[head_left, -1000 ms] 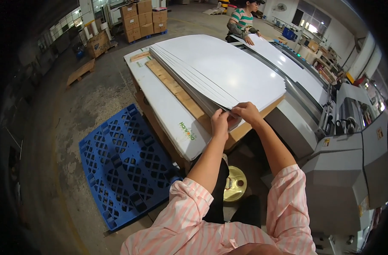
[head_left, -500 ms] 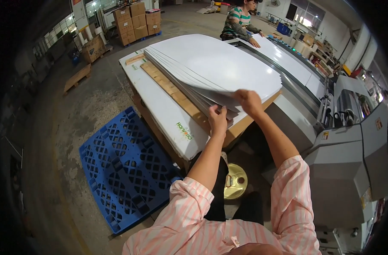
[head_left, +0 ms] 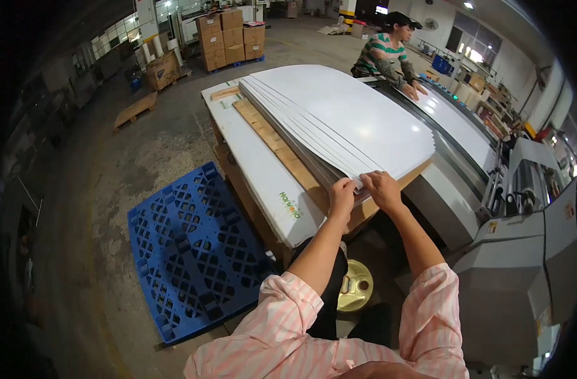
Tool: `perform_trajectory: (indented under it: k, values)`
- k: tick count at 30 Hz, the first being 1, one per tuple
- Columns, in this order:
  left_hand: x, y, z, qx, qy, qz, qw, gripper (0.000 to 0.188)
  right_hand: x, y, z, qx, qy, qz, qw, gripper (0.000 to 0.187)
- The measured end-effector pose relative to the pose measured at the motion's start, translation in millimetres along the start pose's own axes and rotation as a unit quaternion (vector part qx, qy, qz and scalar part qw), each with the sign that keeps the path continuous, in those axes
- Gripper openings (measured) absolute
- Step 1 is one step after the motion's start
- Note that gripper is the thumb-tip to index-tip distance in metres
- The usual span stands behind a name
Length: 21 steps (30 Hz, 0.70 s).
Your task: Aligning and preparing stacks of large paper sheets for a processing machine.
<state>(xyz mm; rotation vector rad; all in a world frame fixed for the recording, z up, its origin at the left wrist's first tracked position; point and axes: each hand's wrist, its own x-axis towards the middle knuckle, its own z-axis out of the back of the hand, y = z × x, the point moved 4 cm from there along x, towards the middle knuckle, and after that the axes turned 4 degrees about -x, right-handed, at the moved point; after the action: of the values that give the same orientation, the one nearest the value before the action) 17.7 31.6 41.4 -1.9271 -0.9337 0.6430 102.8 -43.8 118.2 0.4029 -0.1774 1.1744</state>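
A stack of large white glossy sheets point(head_left: 339, 114) lies in front of me, its left edges fanned into steps. At the stack's near corner, my right hand point(head_left: 382, 189) is closed on the upper sheets, its fingers bent over their edge. Close beside it on the left, my left hand point(head_left: 343, 197) pinches the corner edges of the sheets. The fingertips of both hands are partly hidden against the paper. A wooden strip point(head_left: 276, 142) runs along the stack's left side, on a white wrapped base point(head_left: 263, 183).
A blue plastic pallet point(head_left: 194, 252) lies on the floor at left. A grey machine point(head_left: 503, 252) stands at right, where a co-worker point(head_left: 389, 54) leans over a white sheet on its bed. Cardboard boxes point(head_left: 228, 38) are stacked behind. A yellow round drum lid point(head_left: 357, 287) is near my legs.
The lifted near corner of the sheets has come down flatter. My right hand has lowered beside my left at the corner. The co-worker's white sheet has shifted along the machine bed.
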Motion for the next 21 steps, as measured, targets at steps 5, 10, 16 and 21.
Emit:
perform_trajectory:
  k: [5, 10, 16, 21]
  values:
    - [-14, -23, -16, -0.108, -0.052, 0.04, 0.992, 0.038, -6, 1, 14, -0.003, -0.066, 0.102, 0.993, 0.023]
    - [-2, -6, -14, -0.093, -0.009, 0.019, 0.995, 0.027, 27, -7, 23, 0.001, -0.037, 0.009, 0.999, 0.019]
    - [1, 0, -9, -0.025, -0.005, 0.018, 1.0, 0.025, 14, 11, 47, -0.017, -0.217, 0.007, 0.976, 0.014]
    - [-17, -22, -16, 0.025, -0.037, -0.004, 0.999, 0.023, -3, -1, 4, -0.036, -0.018, -0.008, 0.999, 0.014]
